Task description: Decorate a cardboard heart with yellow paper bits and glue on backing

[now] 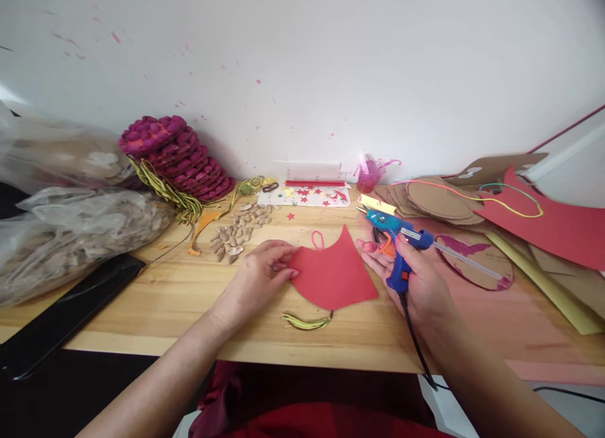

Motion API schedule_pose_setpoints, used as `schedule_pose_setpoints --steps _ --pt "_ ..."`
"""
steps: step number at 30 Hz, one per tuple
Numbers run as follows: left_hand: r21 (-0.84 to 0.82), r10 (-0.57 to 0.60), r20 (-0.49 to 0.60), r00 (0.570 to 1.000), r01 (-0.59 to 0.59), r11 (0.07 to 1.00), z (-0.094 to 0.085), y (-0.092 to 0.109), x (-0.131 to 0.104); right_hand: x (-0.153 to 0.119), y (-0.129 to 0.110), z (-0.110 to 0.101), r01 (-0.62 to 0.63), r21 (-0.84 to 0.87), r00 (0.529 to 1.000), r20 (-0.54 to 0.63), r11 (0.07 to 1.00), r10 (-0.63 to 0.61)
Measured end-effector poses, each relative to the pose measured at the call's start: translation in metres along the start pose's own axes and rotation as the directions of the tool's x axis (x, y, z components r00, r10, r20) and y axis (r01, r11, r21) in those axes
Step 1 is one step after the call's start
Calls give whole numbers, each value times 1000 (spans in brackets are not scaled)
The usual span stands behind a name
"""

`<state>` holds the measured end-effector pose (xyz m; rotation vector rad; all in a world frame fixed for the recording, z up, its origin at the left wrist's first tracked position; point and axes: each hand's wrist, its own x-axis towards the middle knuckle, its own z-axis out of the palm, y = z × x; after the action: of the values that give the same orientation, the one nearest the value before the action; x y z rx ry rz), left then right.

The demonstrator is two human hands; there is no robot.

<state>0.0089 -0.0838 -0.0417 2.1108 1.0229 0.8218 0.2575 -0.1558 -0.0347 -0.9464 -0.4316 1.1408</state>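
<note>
A red curved cut-out (333,274), like stiff paper or foam, lies in front of me on the wooden table. My left hand (265,268) pinches its left edge between thumb and fingers. A pink loop (318,239) sticks out behind its top edge, and a yellow-green tassel (307,322) extends from its lower edge. My right hand (420,274) is closed around a blue hot glue gun (401,249) with an orange trigger, tilted with its nozzle toward the upper left. A clear glue stick (467,256) protrudes from its back.
Peanuts in shells (234,233) lie left of centre, near a stack of purple bumpy discs (177,154). Plastic bags (80,236) fill the left side. Small stars (307,195) rest on white paper behind. Cardboard ovals (439,198) and red sheets (558,220) are at right. The gun's cord (418,346) hangs over the front edge.
</note>
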Motion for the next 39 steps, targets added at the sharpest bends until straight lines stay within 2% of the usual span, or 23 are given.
schedule_pose_setpoints --steps 4,8,14,27,39 --pt "194 143 -41 989 -132 972 -1 8 -2 0 0 -1 19 15 1000 -10 1000 -18" --pt "261 245 115 963 -267 927 6 16 -3 1 1 -3 10 20 1000 11 1000 -10" --pt "363 267 270 925 -354 862 16 20 -4 0 4 -7 -24 10 999 24 1000 24" --pt "548 231 387 893 -424 721 25 22 -5 -2 -1 -4 -46 34 998 40 998 44" --pt "560 222 370 902 -407 722 26 19 -8 -1 -2 -9 -66 20 995 73 998 64"
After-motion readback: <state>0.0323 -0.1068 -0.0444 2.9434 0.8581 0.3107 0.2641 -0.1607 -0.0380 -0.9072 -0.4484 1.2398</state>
